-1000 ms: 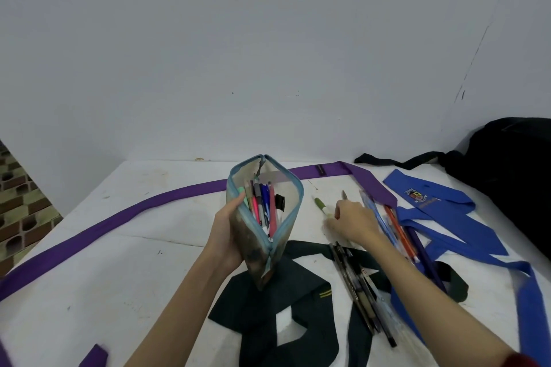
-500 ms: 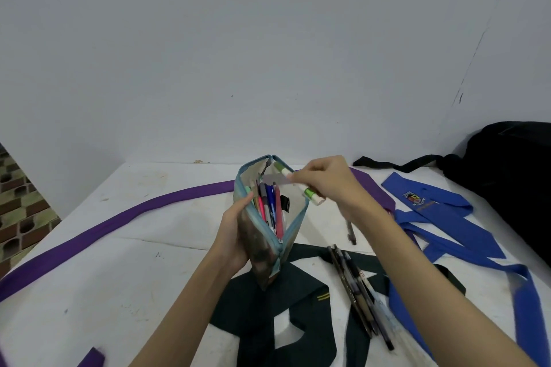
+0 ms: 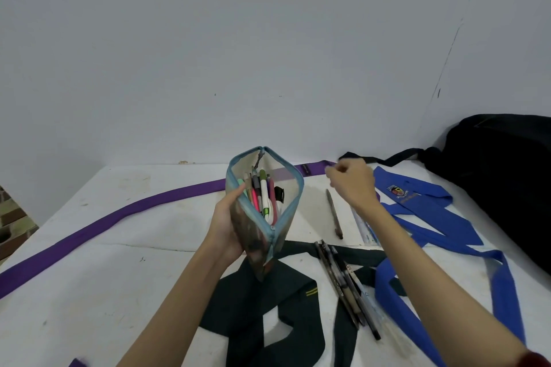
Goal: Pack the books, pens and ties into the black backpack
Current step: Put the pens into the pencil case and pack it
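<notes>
The light over my bench point(image 3: 89, 262) is soft and even, rather dim and cool, with a bluish-grey cast on the wall point(image 3: 268, 39). No single lamp shows itself; shadows are faint, only a weak darkening under my forearms and beneath the pencil case point(image 3: 262, 235). There is no glare on anything. The black backpack point(image 3: 504, 176) sinks into near-solid darkness with almost no detail. My right hand point(image 3: 351, 185) is smeared by motion blur, its fingers hard to separate; my left hand point(image 3: 226, 229) is sharper. The wide lens bows the bench edges, and the picture turns soft and smeary toward the lower corners.
</notes>
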Available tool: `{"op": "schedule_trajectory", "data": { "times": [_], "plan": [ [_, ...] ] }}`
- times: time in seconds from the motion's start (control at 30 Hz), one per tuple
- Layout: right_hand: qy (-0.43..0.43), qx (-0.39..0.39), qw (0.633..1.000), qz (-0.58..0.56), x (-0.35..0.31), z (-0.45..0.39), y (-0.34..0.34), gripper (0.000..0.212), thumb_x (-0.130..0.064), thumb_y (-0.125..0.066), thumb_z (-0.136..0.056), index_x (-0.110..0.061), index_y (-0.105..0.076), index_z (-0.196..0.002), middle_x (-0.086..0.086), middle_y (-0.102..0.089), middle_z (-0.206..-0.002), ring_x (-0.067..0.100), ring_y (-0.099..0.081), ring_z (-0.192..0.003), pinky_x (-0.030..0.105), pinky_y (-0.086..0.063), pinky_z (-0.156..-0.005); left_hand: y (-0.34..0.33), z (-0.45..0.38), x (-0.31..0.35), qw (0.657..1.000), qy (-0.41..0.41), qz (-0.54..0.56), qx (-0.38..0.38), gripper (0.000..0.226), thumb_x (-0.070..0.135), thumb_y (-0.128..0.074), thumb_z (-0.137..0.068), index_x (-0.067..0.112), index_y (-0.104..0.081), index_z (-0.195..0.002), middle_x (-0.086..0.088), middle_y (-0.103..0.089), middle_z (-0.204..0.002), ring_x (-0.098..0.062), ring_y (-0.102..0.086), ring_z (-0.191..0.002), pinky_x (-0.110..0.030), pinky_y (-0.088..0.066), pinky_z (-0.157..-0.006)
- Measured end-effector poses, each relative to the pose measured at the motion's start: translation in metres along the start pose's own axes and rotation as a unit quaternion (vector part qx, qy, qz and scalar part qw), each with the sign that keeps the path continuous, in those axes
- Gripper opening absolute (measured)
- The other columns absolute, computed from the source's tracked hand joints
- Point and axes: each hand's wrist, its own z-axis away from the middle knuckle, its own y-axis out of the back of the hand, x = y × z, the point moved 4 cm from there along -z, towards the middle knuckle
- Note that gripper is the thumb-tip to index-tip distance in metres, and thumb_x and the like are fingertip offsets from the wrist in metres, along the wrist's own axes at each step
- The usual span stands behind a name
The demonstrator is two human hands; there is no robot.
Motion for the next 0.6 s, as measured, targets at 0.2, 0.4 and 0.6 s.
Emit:
{"op": "schedule_trajectory", "data": {
  "times": [0.2, 0.4, 0.6],
  "plan": [
    [-0.054, -0.146, 0.959, 0.235, 0.067, 0.005, -0.039, 0.031, -0.029, -0.053, -0.094, -0.001, -0.054, -0.108, 0.012, -0.057, -0.101, 0.027, -0.055, -0.094, 0.028, -0.038, -0.069, 0.003, -0.006, 0.0, 1.0, 0.003, -0.005, -0.011, 0.057, 0.051, -0.056, -0.082, 0.017, -0.05, -0.128, -0.015, -0.057, -0.119, -0.031, -0.055, -0.106, -0.039, -0.049, -0.076],
    [-0.121, -0.118, 0.984, 0.061, 0.068, -0.009, -0.044, 0.018, -0.018, -0.057, -0.093, -0.001, -0.058, -0.085, 0.008, -0.057, -0.077, 0.02, -0.053, -0.071, 0.029, -0.041, -0.061, 0.006, -0.009, 0.003, 1.0, -0.002, -0.016, 0.006, 0.059, 0.051, -0.055, -0.083, 0.016, -0.047, -0.13, -0.016, -0.055, -0.122, -0.031, -0.054, -0.108, -0.039, -0.048, -0.077],
    [-0.037, -0.2, 0.95, -0.238, -0.038, 0.005, 0.002, 0.023, -0.017, -0.064, -0.085, -0.003, -0.06, -0.067, 0.002, -0.047, -0.051, 0.01, -0.038, -0.046, 0.02, -0.028, -0.046, 0.0, -0.004, 0.005, 1.0, -0.02, -0.015, -0.002, 0.045, 0.046, -0.054, -0.085, 0.015, -0.053, -0.118, -0.012, -0.06, -0.099, -0.026, -0.057, -0.092, -0.036, -0.048, -0.074]
  ]
}}
